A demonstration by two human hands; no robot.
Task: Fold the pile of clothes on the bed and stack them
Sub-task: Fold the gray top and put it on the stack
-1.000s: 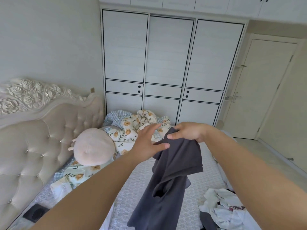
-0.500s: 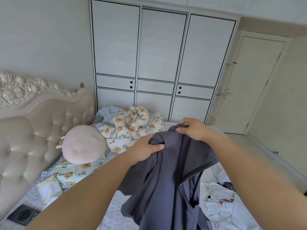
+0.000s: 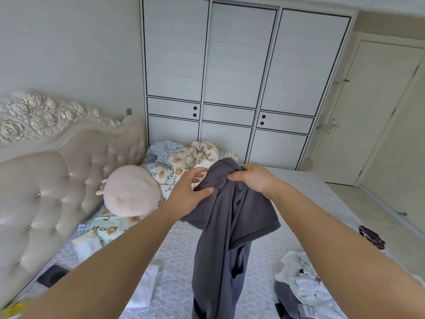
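Held up above the pale grey patterned mattress: a dark grey soft-fabric garment, bunched at the top and hanging down in loose folds toward the near edge of the bed.

Right hand: fingers curled over the bunched top edge of the garment, thumb tucked underneath, gripping the cloth firmly.

Left hand: just beside the right, thumb pressed against the garment's left edge, fingers half spread and loosely bent behind the cloth; pinching the fabric between thumb and fingers, though the fingertips partly blurred.

Lying on the mattress at lower right: a crumpled pile of white printed clothes with more dark grey fabric under it. Near the left forearm, a flat white cloth.

Farther back: a round pale pink plush cushion against a floral cream quilt, beside the tufted beige headboard. Behind the bed, a white wardrobe with black-lined panels. At right edge of mattress, a small dark patterned item, too small to identify.
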